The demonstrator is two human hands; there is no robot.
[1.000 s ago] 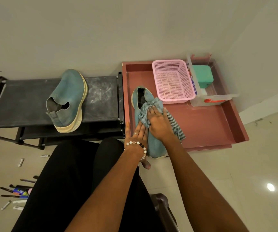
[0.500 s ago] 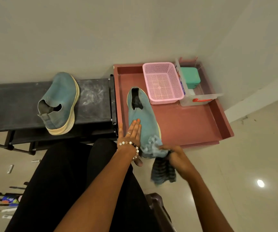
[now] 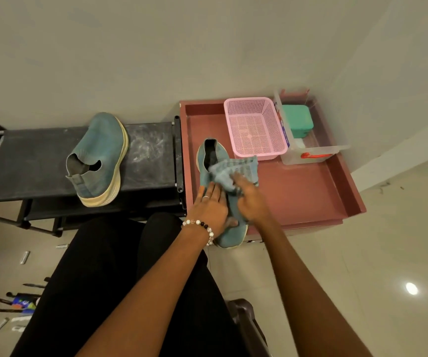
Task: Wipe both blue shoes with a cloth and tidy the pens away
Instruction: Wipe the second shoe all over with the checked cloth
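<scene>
Blue shoe [image 3: 229, 235] under cloth [image 3: 236, 168], both hands on it

- Knit-fabric shoe [image 3: 96, 153], rubbery cream sole
- Ribbed cloth [image 3: 236, 168]
- Perforated plastic basket [image 3: 255, 127]
- Glossy tiled floor [image 3: 362, 266]
- Matt, dusty rack top [image 3: 148, 150]

I see my right hand [image 3: 250, 202] pressing the cloth [image 3: 233, 170] on a shoe [image 3: 229, 228] in the tray [image 3: 310, 197]; left hand [image 3: 210, 207] steadies it. Second shoe [image 3: 99, 155] at nine o'clock.
</scene>
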